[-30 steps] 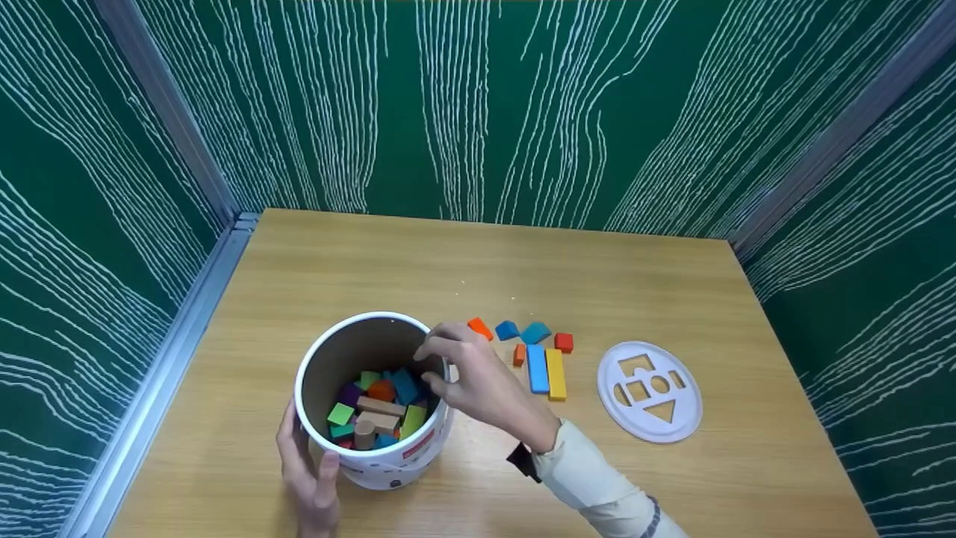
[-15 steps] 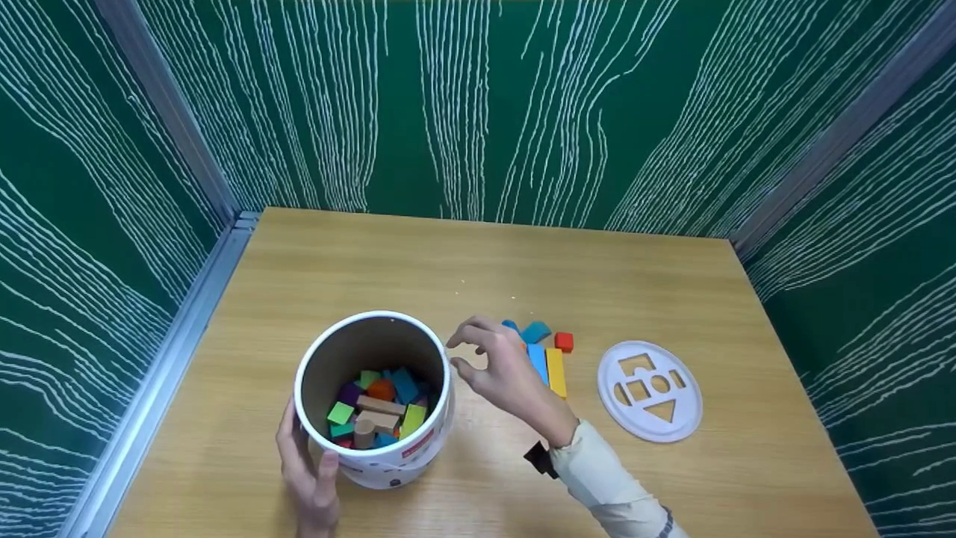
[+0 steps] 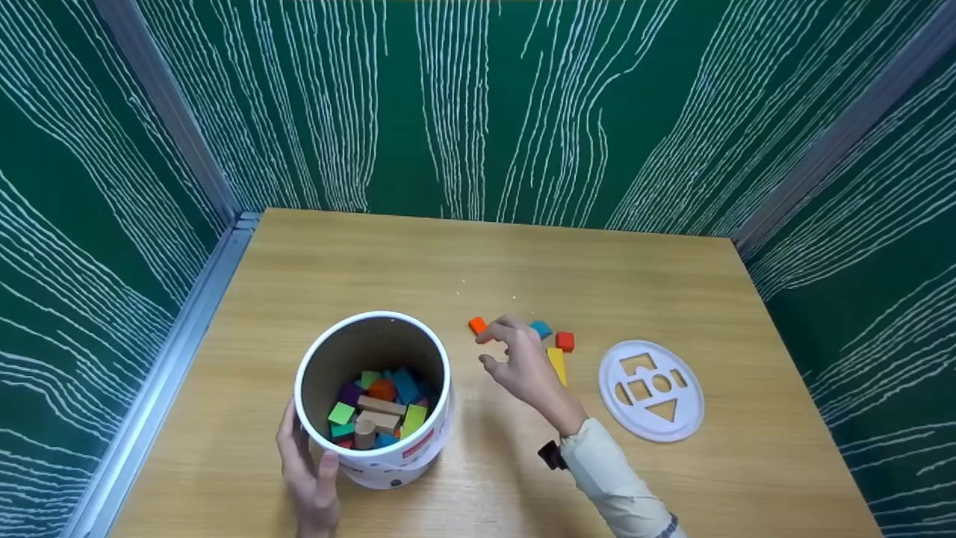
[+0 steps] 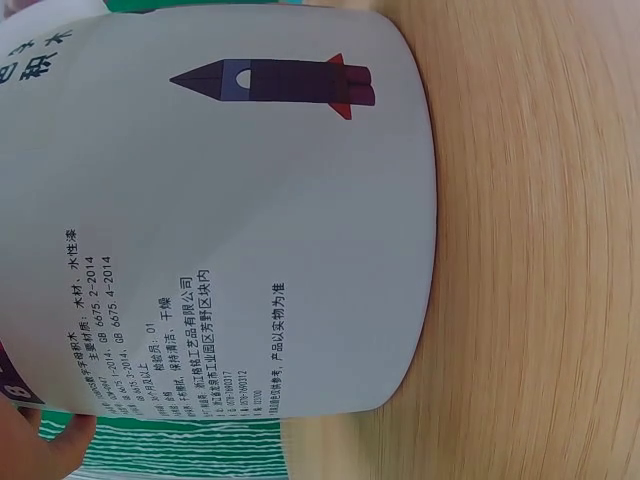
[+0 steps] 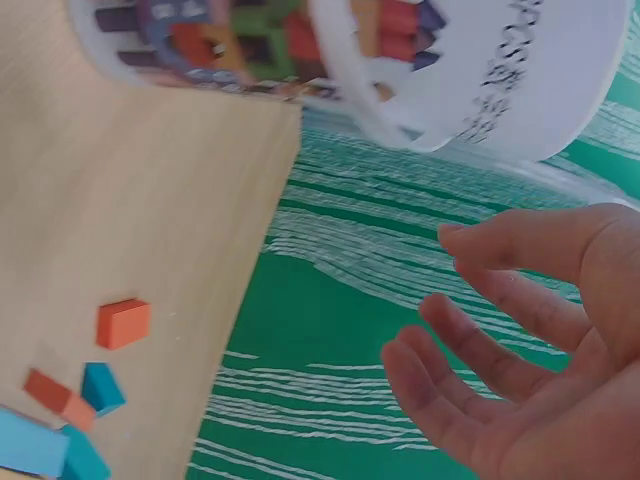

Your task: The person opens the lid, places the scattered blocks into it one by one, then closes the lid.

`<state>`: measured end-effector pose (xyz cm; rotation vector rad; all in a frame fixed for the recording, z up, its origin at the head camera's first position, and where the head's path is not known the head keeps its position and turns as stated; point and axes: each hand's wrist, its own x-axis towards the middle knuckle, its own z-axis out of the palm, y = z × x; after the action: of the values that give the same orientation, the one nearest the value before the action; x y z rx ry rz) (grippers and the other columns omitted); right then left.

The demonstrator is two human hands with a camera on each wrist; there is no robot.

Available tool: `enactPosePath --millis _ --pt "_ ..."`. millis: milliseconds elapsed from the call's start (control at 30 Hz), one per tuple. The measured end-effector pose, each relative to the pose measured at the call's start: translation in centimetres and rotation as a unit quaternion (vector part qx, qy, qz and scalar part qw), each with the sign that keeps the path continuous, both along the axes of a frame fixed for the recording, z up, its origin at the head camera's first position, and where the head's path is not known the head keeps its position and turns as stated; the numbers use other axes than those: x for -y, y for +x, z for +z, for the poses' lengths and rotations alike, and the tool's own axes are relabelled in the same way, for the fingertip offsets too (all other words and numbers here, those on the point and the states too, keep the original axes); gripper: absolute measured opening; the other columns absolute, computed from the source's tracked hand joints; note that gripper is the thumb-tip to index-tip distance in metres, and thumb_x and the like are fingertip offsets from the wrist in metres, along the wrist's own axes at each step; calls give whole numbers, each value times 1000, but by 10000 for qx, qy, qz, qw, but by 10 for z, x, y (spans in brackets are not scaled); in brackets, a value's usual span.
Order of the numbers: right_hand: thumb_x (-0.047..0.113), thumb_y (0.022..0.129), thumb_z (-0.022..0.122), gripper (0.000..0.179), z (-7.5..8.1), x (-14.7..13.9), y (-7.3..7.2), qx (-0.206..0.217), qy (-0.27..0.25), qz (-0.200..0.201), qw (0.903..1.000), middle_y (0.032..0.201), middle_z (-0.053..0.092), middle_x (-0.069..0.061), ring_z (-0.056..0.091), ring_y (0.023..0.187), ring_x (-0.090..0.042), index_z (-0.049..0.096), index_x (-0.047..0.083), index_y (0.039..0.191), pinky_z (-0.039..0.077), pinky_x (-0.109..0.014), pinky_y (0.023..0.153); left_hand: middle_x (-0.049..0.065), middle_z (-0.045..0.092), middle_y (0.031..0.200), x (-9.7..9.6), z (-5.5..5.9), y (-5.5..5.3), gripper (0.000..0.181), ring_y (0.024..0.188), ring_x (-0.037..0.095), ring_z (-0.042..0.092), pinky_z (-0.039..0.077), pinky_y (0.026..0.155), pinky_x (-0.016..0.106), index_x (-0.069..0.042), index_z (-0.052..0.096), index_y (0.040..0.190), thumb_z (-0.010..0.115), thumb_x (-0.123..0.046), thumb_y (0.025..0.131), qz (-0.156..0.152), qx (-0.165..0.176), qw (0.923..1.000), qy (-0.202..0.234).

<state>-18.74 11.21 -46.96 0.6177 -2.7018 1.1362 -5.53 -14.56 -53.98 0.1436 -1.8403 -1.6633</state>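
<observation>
White cylindrical bucket point(image 3: 388, 472), wooden blocks point(image 3: 381, 405) heaped inside; left hand point(image 3: 312, 482) curled round its near-left wall. Right of bucket: right hand point(image 3: 523, 368), fingers bent, parted, empty, near angular loose blocks point(image 3: 565, 342); farther right, pierced disc point(image 3: 633, 420).

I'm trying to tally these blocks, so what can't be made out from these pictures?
Anything beneath the multicoloured upper blocks in the white cylindrical bucket: head view, covered by them.
Near end of the yellow rectangular block: head view, behind the right hand.
Light blue rectangular block: head view, behind the same hand; right wrist view, cut off by the left edge.
Smallest black print on the bucket: left wrist view, too small.
</observation>
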Motion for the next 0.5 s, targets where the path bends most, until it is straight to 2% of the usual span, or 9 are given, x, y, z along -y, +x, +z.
enactPosePath --millis 200,367,500 --pt "-1 74 73 19 -12 -7 -8 205 99 -199 9995 99 61 -5 56 91 -25 71 6 91 54 -35 73 13 33 148 0 -2 0 63 134 19 31 25 111 28 -6 29 146 49 -3 87 -48 -36 10000 5" --pt "-3 73 73 21 -22 -12 -13 248 219 -338 9989 100 61 -7 57 94 -27 71 7 91 52 -40 81 12 33 148 0 -2 0 64 134 19 32 26 111 28 -6 29 146 50 -3 86 -31 -7 10000 -20" --pt "-5 72 73 23 -32 -15 -18 211 284 -396 9986 101 61 -8 57 96 -28 70 8 90 52 -40 80 13 34 147 0 -2 -1 63 132 17 33 27 109 26 -6 29 146 50 -4 86 40 42 9999 -121"
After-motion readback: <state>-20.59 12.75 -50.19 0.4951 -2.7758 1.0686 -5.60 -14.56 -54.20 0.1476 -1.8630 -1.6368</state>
